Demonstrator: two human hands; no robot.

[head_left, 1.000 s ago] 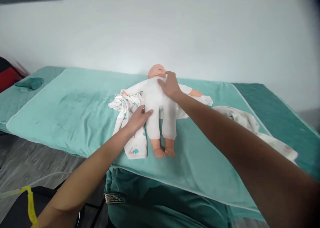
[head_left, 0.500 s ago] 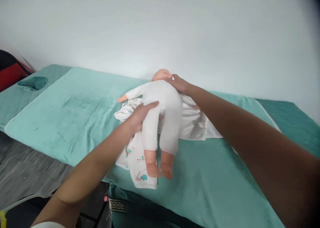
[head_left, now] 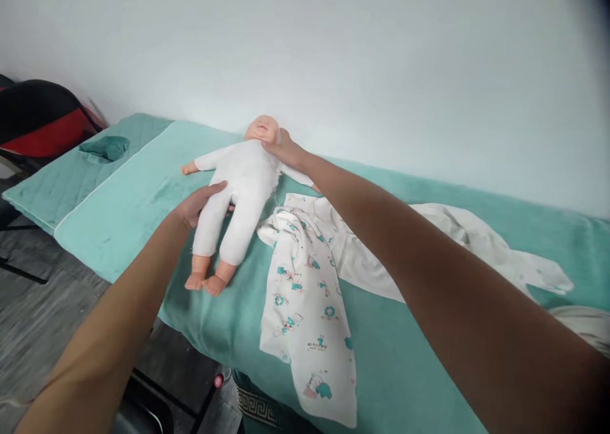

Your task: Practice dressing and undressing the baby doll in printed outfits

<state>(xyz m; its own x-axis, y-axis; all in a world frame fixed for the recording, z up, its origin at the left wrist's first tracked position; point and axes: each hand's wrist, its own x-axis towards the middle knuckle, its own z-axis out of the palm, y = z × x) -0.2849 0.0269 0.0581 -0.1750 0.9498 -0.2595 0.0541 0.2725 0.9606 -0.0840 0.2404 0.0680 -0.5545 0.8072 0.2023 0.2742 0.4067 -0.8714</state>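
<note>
A bare-headed doll [head_left: 245, 167] in a white suit lies face up on or just over the green-covered bed [head_left: 395, 358]; whether its whole back rests there, I cannot tell. Its head is near the bed's far edge, beside the wall [head_left: 381, 72], and its feet point toward the near edge. Both of its arms stretch outward.

The left hand [head_left: 199, 202] pinches the doll at the hip, thumb laid across the front and fingertips showing between the legs. The right hand [head_left: 286, 149] clasps it by the neck, with the thumb at the front and the other fingers mostly hidden beside the head.

To the right of the doll, a printed garment [head_left: 309, 294] lies rumpled, one end reaching the near edge. White cloth [head_left: 457, 221] spreads beyond the right forearm toward the right end, partly covered by that arm. At the left end, the bed has a dark green opening [head_left: 105, 148], and a black and red chair [head_left: 52, 122] stands past the far left corner.
</note>
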